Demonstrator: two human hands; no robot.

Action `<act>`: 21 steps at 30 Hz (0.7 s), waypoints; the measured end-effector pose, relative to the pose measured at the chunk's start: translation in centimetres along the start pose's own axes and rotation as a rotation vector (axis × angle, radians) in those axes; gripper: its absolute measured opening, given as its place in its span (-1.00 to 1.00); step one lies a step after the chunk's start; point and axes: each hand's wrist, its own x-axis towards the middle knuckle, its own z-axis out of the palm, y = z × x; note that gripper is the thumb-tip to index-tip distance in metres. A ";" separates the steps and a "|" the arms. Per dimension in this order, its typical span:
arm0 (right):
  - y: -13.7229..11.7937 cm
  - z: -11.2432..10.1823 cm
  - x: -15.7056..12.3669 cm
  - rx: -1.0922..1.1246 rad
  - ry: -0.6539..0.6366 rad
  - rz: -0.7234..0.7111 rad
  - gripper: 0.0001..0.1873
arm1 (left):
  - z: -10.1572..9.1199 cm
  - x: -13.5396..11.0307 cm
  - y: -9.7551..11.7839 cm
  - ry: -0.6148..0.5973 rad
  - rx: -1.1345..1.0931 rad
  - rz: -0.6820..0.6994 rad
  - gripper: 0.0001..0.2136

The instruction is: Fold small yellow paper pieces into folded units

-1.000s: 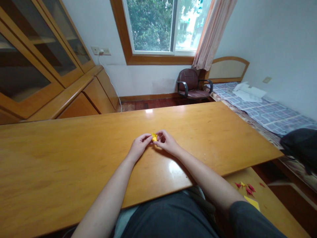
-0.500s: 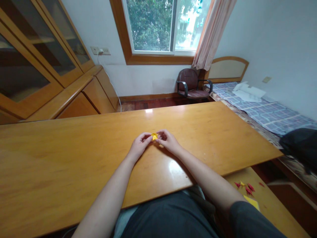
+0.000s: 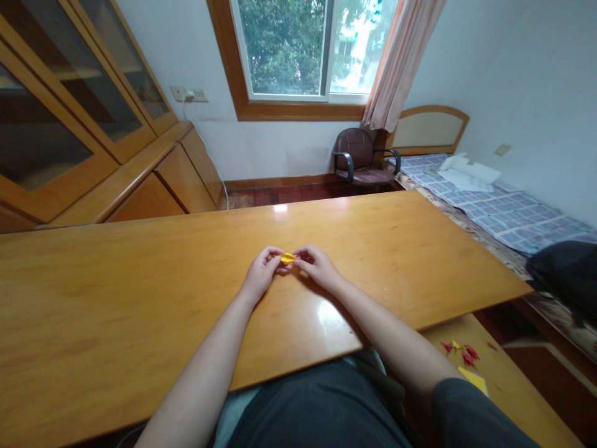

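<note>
A small piece of folded yellow paper [image 3: 287, 258] is held between my two hands just over the wooden table [image 3: 153, 292]. My left hand [image 3: 262, 270] pinches its left end between thumb and fingers. On the other side, my right hand [image 3: 318, 266] has its thumb and fingertips closed on the right end. The paper looks narrow and pointed, like an origami piece, but its folds are too small to make out.
On a lower surface [image 3: 508, 379] at the right lie several small red folded papers [image 3: 467, 357], a yellow one [image 3: 456, 345] and yellow sheets [image 3: 474, 381]. Beyond the table stand a brown armchair [image 3: 357, 152] and a bed [image 3: 513, 205] with a black bag [image 3: 566, 280].
The yellow paper has turned in my fingers and now shows a flatter, longer side. My left fingers have shifted slightly around it; the arms stay in place.
</note>
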 end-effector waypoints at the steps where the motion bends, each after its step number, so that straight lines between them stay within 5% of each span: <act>1: -0.1 -0.1 0.0 0.002 -0.001 -0.004 -0.81 | 0.0 0.0 0.0 -0.008 0.003 0.002 -0.70; 21: -0.4 -0.2 0.0 0.299 -0.012 0.125 -0.80 | -0.3 -0.2 -0.4 -0.141 0.095 0.049 -0.62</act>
